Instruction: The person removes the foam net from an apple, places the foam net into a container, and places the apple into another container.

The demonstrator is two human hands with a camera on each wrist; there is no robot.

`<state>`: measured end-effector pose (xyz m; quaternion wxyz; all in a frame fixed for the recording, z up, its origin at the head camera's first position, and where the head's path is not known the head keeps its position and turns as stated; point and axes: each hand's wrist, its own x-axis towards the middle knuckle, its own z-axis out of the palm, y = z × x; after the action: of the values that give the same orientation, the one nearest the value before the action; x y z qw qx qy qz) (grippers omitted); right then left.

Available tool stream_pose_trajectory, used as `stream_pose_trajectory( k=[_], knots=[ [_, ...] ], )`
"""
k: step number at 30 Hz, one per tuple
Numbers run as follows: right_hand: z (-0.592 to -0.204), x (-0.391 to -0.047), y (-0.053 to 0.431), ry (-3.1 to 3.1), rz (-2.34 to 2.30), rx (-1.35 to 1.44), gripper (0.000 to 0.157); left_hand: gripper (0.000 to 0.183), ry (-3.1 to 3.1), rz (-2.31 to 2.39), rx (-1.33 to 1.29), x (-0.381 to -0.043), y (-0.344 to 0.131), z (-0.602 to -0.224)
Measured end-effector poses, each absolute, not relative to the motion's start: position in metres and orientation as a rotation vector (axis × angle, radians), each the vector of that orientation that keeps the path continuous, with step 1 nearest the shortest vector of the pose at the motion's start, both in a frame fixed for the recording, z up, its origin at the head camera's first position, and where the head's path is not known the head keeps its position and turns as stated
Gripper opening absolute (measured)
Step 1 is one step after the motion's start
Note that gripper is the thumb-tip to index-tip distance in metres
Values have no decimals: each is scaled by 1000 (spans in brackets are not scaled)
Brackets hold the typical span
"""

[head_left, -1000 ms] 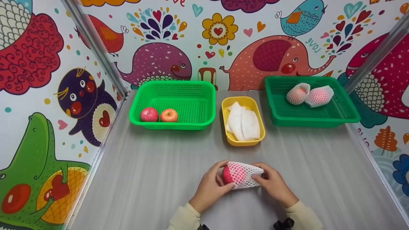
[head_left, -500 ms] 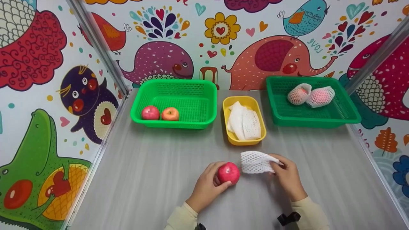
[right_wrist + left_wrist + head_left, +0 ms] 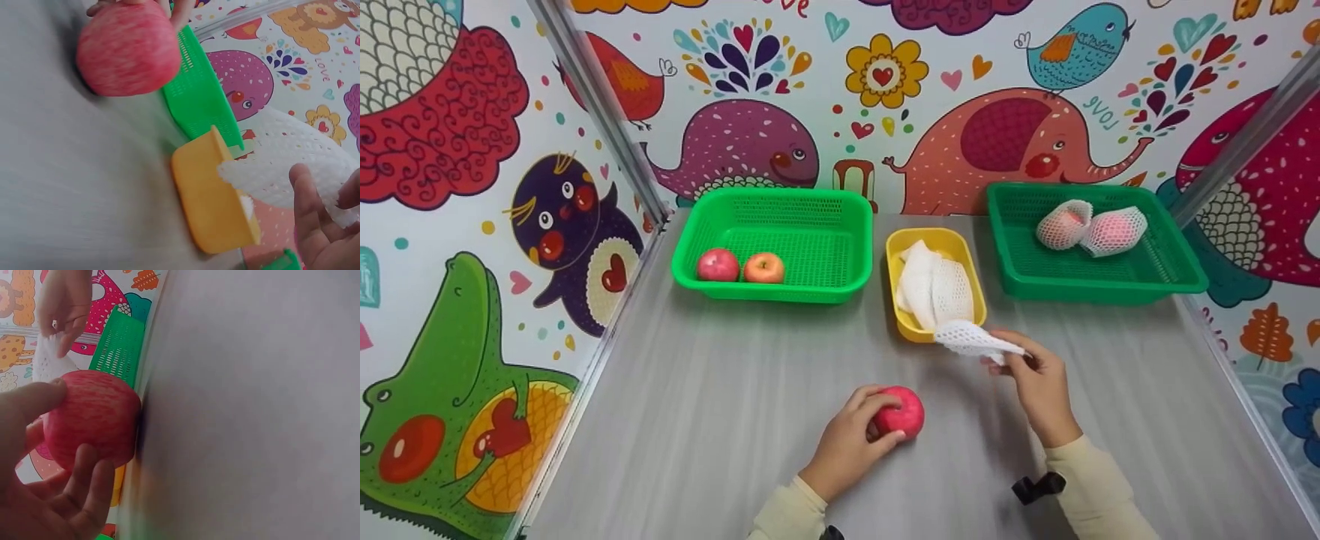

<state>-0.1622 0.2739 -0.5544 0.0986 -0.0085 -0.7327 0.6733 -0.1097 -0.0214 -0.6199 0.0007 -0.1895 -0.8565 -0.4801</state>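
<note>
A bare red apple (image 3: 906, 412) rests on the grey table, with my left hand (image 3: 851, 439) gripping it from the left side. In the left wrist view, thumb and fingers wrap around the apple (image 3: 93, 419). My right hand (image 3: 1041, 382) pinches one end of a white foam net sleeve (image 3: 971, 339), held up off the table. The sleeve's far end overlaps the front right rim of the yellow basket (image 3: 906, 330) in the head view. In the right wrist view, the sleeve (image 3: 281, 163) hangs from the fingertips beside the yellow basket's wall.
A light green basket (image 3: 780, 294) at the back left holds two bare apples (image 3: 741, 267). More folded net sleeves (image 3: 931, 285) lie in the yellow basket. The darker green basket (image 3: 1102, 289) at the back right holds two net-wrapped fruits (image 3: 1089, 225). Patterned walls (image 3: 960, 45) enclose the table.
The net sleeve came off the apple, pulled to the right by my right hand. It then moved up and away toward the yellow basket. My left hand kept hold of the apple.
</note>
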Motion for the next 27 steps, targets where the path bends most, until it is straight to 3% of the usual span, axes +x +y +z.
stream_pose_trajectory(
  k=[11, 17, 27],
  knots=[
    [-542, -223, 258, -2326, 1944, 135, 38, 34, -2721, -1469, -612, -110, -21, -619],
    [-547, -249, 241, -2538, 1632, 243, 45, 31, -2733, -1480, -624, -111, -19, -622],
    [-567, -265, 211, -2779, 1314, 619, 49, 32, -2748, -1474, -657, -110, -20, -622]
  ],
)
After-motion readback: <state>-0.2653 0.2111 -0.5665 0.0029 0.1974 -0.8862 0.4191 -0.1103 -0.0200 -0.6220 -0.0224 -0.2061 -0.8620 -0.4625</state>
